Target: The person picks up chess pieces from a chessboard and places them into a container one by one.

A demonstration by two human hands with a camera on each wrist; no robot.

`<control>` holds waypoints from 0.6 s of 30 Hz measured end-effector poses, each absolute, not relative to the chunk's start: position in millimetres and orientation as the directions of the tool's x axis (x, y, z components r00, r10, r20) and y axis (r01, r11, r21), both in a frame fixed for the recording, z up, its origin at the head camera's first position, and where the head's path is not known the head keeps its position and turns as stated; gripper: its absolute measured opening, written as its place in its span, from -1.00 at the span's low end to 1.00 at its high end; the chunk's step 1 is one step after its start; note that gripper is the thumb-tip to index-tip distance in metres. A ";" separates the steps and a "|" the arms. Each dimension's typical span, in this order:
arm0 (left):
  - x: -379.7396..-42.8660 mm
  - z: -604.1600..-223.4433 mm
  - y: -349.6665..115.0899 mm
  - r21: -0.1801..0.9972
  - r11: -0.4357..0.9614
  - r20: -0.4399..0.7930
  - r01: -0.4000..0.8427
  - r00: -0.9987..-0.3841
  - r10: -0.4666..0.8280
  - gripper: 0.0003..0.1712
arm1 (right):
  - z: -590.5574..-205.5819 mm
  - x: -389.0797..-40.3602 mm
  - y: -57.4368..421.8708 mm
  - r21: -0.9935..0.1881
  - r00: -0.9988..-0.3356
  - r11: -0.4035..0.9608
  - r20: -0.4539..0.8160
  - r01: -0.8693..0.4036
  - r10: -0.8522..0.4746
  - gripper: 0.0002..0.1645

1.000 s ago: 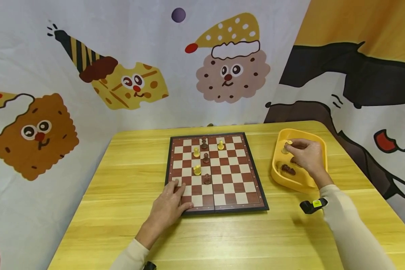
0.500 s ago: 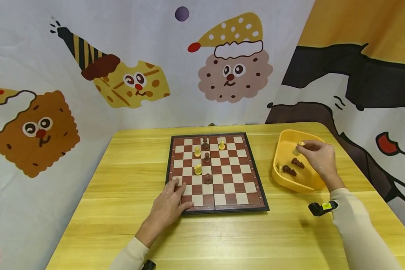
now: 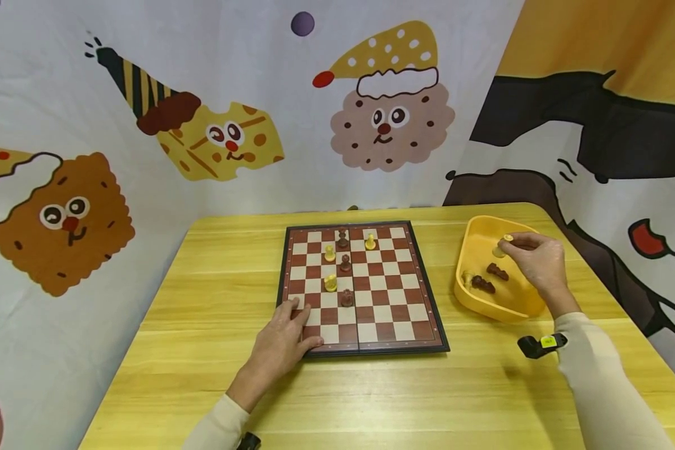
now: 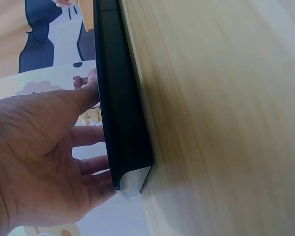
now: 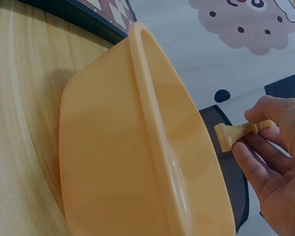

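Note:
My right hand (image 3: 540, 264) pinches a pale yellow chess piece (image 5: 242, 133) between thumb and fingers, above the yellow plastic bin (image 3: 465, 250). Its wide base shows in the right wrist view; fingers partly cover the upper end, so its exact kind is unclear. Spread over the near left corner of the chessboard (image 3: 392, 315), my left hand (image 3: 281, 334) rests with its fingers extended. The left wrist view shows this hand (image 4: 44, 152) against the board's dark side (image 4: 123, 108). Several yellow and dark brown pieces stand on the board, including a brown piece (image 3: 346, 298) nearest me.
Inside the bin lie two dark brown pieces, one the brown chess piece (image 3: 497, 272), and a yellow chess piece (image 3: 467, 279) by its left wall. The wooden table (image 3: 371, 400) meets a cartoon-printed cloth (image 3: 247, 56) at the back.
My right hand, holding the yellow piece, has moved right over the bin, uncovering more of the brown pieces there. Over the last half second it barely shifts. The left hand stays put.

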State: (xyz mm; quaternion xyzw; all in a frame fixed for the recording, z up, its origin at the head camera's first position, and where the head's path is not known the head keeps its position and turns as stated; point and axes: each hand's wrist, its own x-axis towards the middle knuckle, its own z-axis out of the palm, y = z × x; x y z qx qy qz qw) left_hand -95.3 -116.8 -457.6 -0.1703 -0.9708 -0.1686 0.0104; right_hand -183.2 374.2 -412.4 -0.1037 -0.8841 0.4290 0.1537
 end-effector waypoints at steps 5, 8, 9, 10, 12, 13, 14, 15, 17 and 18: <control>-95.8 -459.0 -116.9 0.323 0.885 0.084 0.336 -0.941 0.327 -0.18 | -413.9 -182.2 374.3 -0.789 -0.932 0.613 0.189 0.044 0.310 -0.42; -95.0 -459.9 -116.9 0.323 0.884 0.078 0.338 -0.940 0.331 -0.18 | -416.0 -180.1 374.5 -0.785 -0.929 0.618 0.186 0.055 0.319 -0.42; -94.7 -460.2 -116.8 0.323 0.884 0.077 0.339 -0.940 0.333 -0.18 | -416.7 -179.4 374.7 -0.782 -0.929 0.620 0.185 0.059 0.322 -0.42; -94.4 -460.6 -116.6 0.321 0.883 0.077 0.341 -0.939 0.335 -0.18 | -417.3 -178.8 374.9 -0.780 -0.928 0.623 0.182 0.066 0.325 -0.41; -94.2 -461.0 -116.4 0.318 0.883 0.079 0.344 -0.938 0.337 -0.18 | -418.1 -178.0 375.1 -0.773 -0.927 0.631 0.180 0.074 0.330 -0.41; -94.3 -461.2 -116.2 0.316 0.884 0.081 0.345 -0.938 0.338 -0.18 | -418.3 -177.8 375.2 -0.771 -0.926 0.632 0.181 0.075 0.331 -0.40; -94.3 -461.0 -116.1 0.313 0.884 0.083 0.347 -0.937 0.339 -0.18 | -418.4 -177.7 375.2 -0.770 -0.926 0.633 0.181 0.076 0.331 -0.40; -94.4 -461.1 -116.1 0.311 0.884 0.084 0.348 -0.937 0.339 -0.18 | -418.3 -177.8 375.2 -0.769 -0.926 0.634 0.181 0.076 0.330 -0.40; -94.6 -460.8 -116.2 0.312 0.885 0.087 0.347 -0.937 0.337 -0.18 | -418.1 -178.4 375.0 -0.771 -0.928 0.633 0.181 0.071 0.325 -0.39; -94.9 -460.6 -116.3 0.312 0.885 0.087 0.346 -0.938 0.336 -0.17 | -417.8 -178.8 374.8 -0.774 -0.929 0.630 0.181 0.067 0.322 -0.39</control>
